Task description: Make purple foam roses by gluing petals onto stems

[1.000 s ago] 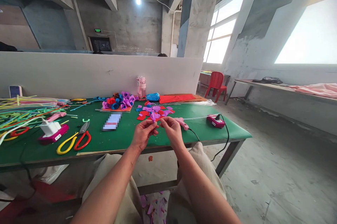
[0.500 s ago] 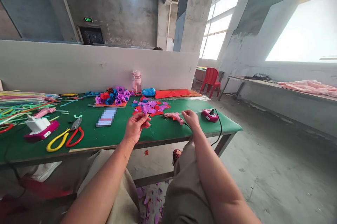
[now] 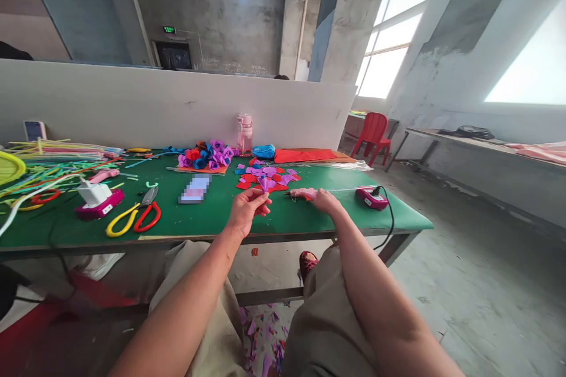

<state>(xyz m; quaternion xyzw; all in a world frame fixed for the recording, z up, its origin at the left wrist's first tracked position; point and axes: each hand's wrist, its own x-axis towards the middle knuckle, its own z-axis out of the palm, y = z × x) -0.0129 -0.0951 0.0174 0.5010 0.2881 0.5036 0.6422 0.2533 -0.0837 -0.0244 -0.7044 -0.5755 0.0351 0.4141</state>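
Note:
My left hand (image 3: 246, 212) is raised above the front of the green table (image 3: 212, 220), its fingers pinched on a small purple paper piece (image 3: 265, 184). My right hand (image 3: 325, 200) lies on the table to the right, closed around the handle of a pink glue gun (image 3: 303, 193). The gun's black cord runs toward a pink power block (image 3: 372, 197). Just behind both hands lies a scatter of red and purple cut paper pieces (image 3: 267, 176).
Finished paper flowers (image 3: 206, 157) lie mid-table beside a pink bottle (image 3: 244, 132). Yellow and red scissors (image 3: 132, 217), a pink charger base (image 3: 97, 203) and coloured pipe cleaners (image 3: 48, 167) fill the left. A white partition (image 3: 154, 105) backs the table. A red chair (image 3: 374, 135) stands beyond.
My right hand left the purple piece, went right and took hold of the glue gun. My left hand kept the purple piece and stayed near the table's front.

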